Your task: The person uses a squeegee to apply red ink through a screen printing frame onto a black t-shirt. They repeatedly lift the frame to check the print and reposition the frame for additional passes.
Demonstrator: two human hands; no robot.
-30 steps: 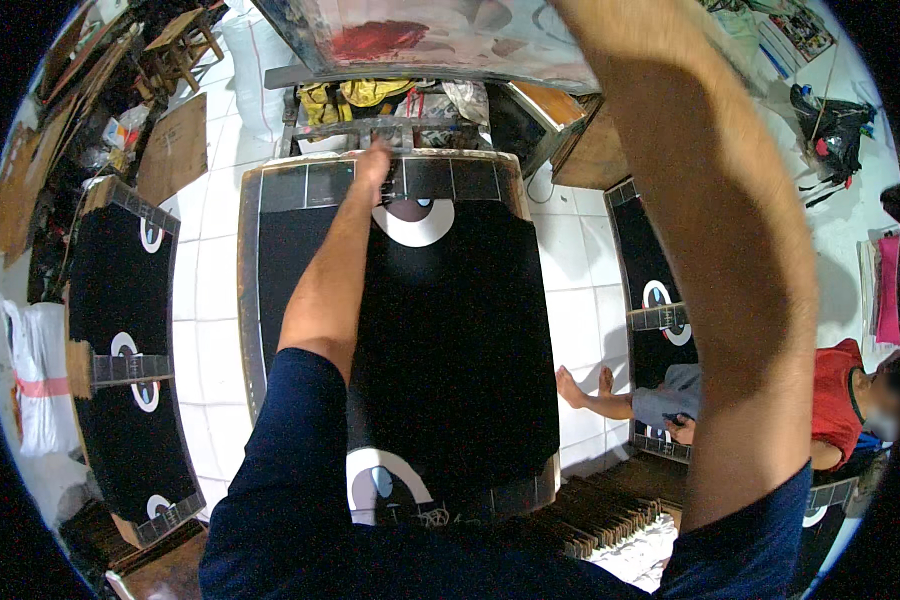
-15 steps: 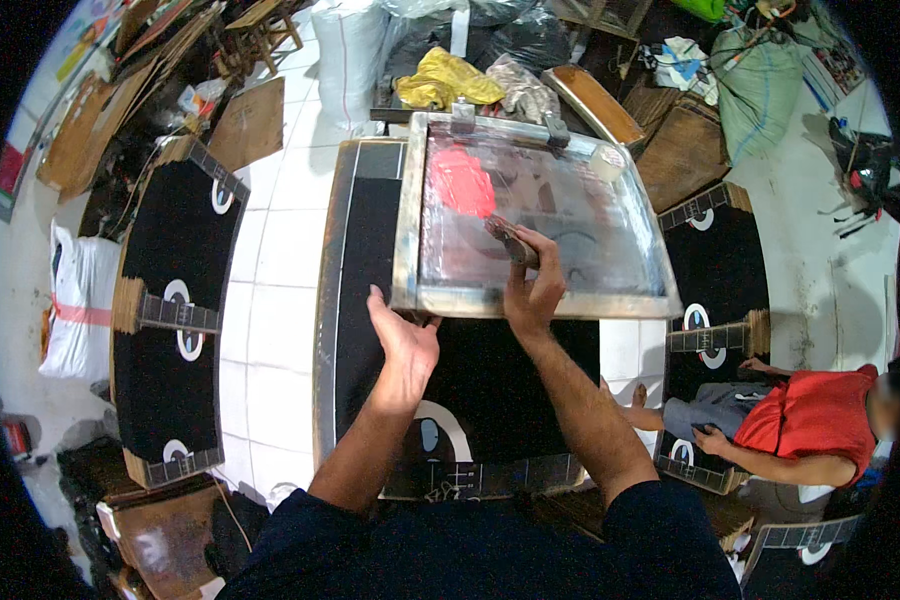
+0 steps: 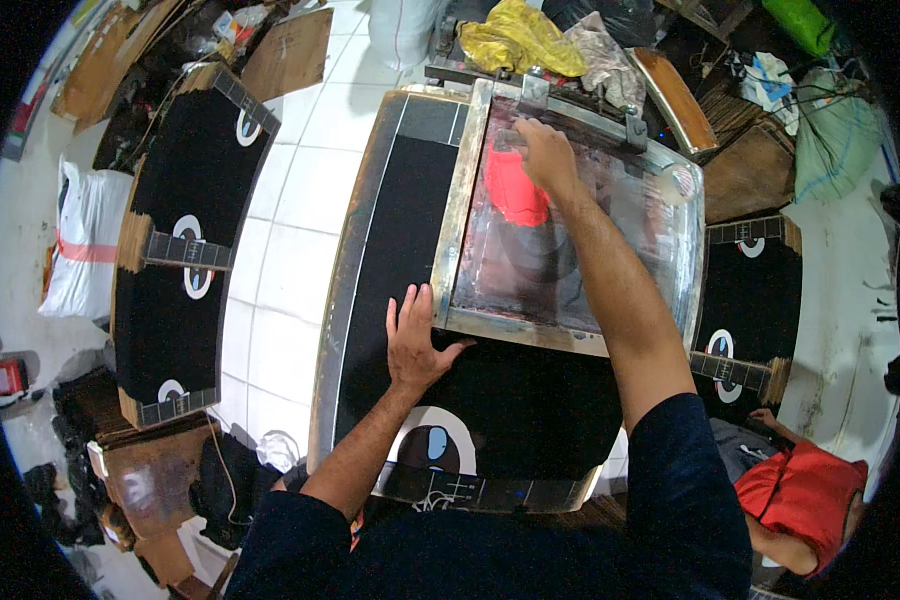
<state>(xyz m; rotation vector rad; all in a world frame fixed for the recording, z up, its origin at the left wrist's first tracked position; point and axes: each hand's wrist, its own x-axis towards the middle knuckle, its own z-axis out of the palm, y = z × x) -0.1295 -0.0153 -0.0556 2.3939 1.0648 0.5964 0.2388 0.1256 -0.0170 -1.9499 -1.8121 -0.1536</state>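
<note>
A screen-printing frame [image 3: 450, 215] with a pale wooden rim lies over the black printing board [image 3: 395, 210]. Pinkish-red ink [image 3: 516, 190] is spread on the left part of its mesh. My right hand [image 3: 547, 155] is closed around a small squeegee [image 3: 506, 141] at the far edge of that ink; the fingers partly cover it. My left hand [image 3: 417, 342] rests with spread fingers by the frame's near left corner, on the black surface, holding nothing. Nearer to me, a printed eye shape [image 3: 436, 440] in white, brown and blue shows on the black.
Metal hinge clamps [image 3: 535, 92] hold the frame's far edge. A small round tub [image 3: 678, 185] sits on the screen's right. Other black printed boards [image 3: 195, 160] stand left and right. A person in a red top [image 3: 800, 500] is at the lower right. A yellow cloth [image 3: 523, 38] lies behind.
The frame has come down onto the board. My right hand has carried the squeegee to the ink's far edge. My left hand has left the frame's underside and lies flat. The view has shifted.
</note>
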